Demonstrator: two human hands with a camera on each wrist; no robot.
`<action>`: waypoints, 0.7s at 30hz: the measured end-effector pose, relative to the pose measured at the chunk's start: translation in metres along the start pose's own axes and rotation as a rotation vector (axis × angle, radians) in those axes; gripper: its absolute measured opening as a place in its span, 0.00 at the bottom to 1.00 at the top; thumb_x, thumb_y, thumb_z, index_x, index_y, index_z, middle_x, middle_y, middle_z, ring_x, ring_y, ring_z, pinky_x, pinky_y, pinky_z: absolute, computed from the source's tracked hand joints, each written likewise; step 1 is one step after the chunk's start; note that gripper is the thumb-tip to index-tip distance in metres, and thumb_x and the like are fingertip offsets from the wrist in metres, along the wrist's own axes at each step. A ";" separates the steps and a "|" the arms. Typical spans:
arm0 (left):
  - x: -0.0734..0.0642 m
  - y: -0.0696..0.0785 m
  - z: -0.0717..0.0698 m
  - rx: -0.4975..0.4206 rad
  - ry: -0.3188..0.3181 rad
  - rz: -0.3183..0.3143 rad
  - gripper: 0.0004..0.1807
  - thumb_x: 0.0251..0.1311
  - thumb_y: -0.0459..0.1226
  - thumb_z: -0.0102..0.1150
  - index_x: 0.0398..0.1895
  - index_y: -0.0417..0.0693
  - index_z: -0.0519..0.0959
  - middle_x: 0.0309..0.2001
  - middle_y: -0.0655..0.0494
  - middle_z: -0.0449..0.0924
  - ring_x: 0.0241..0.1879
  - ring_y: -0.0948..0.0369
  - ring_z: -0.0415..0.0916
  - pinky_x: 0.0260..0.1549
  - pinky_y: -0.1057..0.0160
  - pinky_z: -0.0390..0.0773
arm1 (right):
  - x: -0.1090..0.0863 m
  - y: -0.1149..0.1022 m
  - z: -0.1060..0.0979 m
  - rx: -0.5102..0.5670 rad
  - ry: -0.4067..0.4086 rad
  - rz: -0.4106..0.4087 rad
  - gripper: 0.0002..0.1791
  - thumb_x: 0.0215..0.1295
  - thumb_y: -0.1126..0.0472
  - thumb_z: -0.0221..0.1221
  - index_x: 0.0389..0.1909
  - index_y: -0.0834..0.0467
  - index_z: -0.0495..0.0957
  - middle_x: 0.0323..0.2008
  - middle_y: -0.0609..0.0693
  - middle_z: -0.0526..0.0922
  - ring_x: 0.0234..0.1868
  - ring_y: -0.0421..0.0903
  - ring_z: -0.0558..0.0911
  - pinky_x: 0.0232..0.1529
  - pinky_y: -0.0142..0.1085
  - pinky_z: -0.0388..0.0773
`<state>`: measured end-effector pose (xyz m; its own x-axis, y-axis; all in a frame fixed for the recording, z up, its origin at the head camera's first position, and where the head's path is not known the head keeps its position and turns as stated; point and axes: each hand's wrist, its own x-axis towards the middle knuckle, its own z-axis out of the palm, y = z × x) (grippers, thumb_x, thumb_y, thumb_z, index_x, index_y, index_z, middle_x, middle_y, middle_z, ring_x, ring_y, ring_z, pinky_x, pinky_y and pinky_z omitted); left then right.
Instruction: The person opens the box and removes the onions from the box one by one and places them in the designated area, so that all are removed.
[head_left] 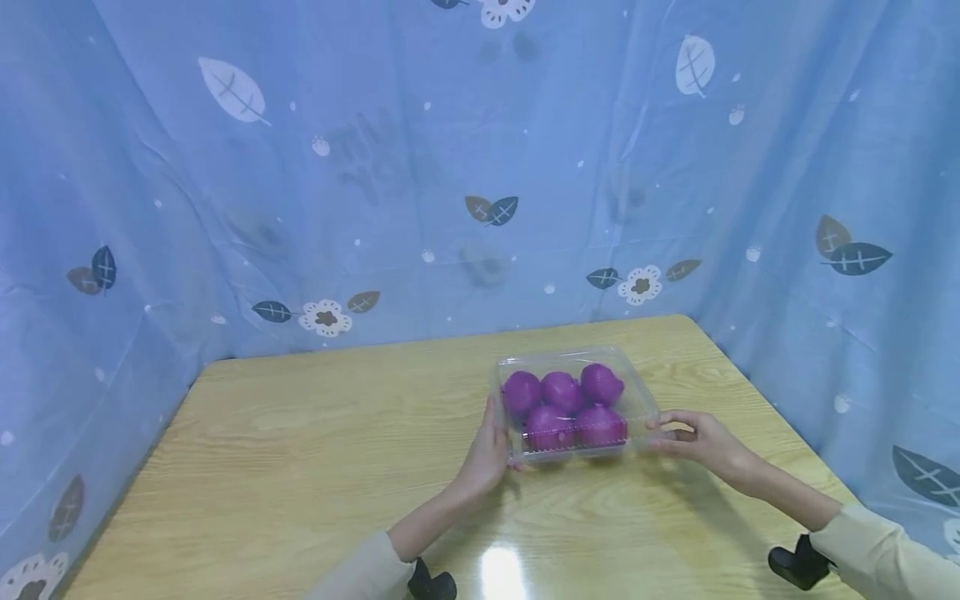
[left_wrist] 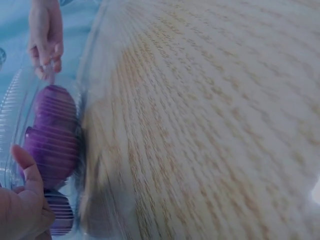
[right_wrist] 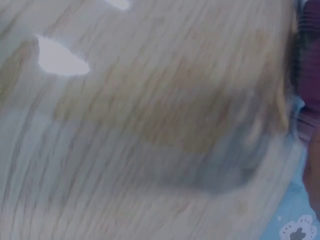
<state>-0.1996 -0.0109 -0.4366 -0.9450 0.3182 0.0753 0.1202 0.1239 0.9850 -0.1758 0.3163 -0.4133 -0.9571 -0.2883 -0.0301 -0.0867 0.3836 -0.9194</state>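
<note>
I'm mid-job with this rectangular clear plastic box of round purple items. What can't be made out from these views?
- Head: undersides of the five round purple items, hidden by the items themselves.
- Head: most fingers of the bare left hand, hidden behind its palm and the rectangular clear plastic box.
- Left wrist: part of the left hand, cut off by the frame edge.
- Right wrist: most of the bare right hand, cut off by the right edge.

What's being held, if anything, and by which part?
A clear plastic container with purple round items inside: left hand grips its left side, right hand its right side, toward the near corner.
</note>
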 end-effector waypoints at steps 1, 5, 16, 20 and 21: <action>0.001 0.000 -0.002 -0.005 -0.002 0.002 0.34 0.72 0.26 0.27 0.75 0.45 0.29 0.72 0.28 0.40 0.21 0.58 0.72 0.26 0.49 0.82 | 0.002 0.002 0.001 -0.004 0.019 -0.018 0.20 0.63 0.65 0.62 0.51 0.74 0.72 0.55 0.64 0.72 0.44 0.35 0.81 0.43 0.37 0.82; 0.003 -0.001 -0.004 -0.015 -0.023 0.029 0.37 0.72 0.25 0.27 0.76 0.55 0.28 0.74 0.33 0.38 0.21 0.63 0.68 0.26 0.47 0.82 | 0.007 0.006 0.005 -0.001 0.109 -0.048 0.25 0.57 0.67 0.66 0.53 0.75 0.71 0.57 0.67 0.70 0.41 0.37 0.82 0.40 0.36 0.83; -0.001 -0.003 -0.001 -0.019 -0.035 0.020 0.35 0.75 0.30 0.27 0.76 0.61 0.29 0.69 0.31 0.51 0.22 0.63 0.68 0.25 0.48 0.83 | 0.006 0.026 0.001 0.108 0.054 -0.239 0.43 0.53 0.76 0.65 0.69 0.67 0.56 0.50 0.41 0.79 0.45 0.41 0.82 0.39 0.38 0.83; -0.002 -0.003 -0.006 -0.169 -0.041 -0.096 0.32 0.76 0.34 0.29 0.77 0.57 0.32 0.44 0.43 0.68 0.22 0.65 0.67 0.27 0.61 0.82 | 0.008 0.026 -0.001 0.136 0.019 -0.221 0.39 0.56 0.74 0.63 0.68 0.71 0.57 0.49 0.41 0.81 0.44 0.41 0.82 0.41 0.36 0.83; -0.002 -0.003 -0.008 -0.220 -0.045 -0.130 0.32 0.76 0.35 0.29 0.77 0.56 0.32 0.39 0.47 0.67 0.23 0.66 0.66 0.28 0.65 0.81 | 0.009 0.025 -0.001 0.137 0.016 -0.213 0.39 0.56 0.74 0.63 0.68 0.72 0.56 0.49 0.41 0.81 0.44 0.41 0.82 0.41 0.36 0.83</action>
<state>-0.2001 -0.0192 -0.4382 -0.9330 0.3554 -0.0567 -0.0754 -0.0388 0.9964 -0.1869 0.3245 -0.4360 -0.9254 -0.3360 0.1753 -0.2498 0.1931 -0.9488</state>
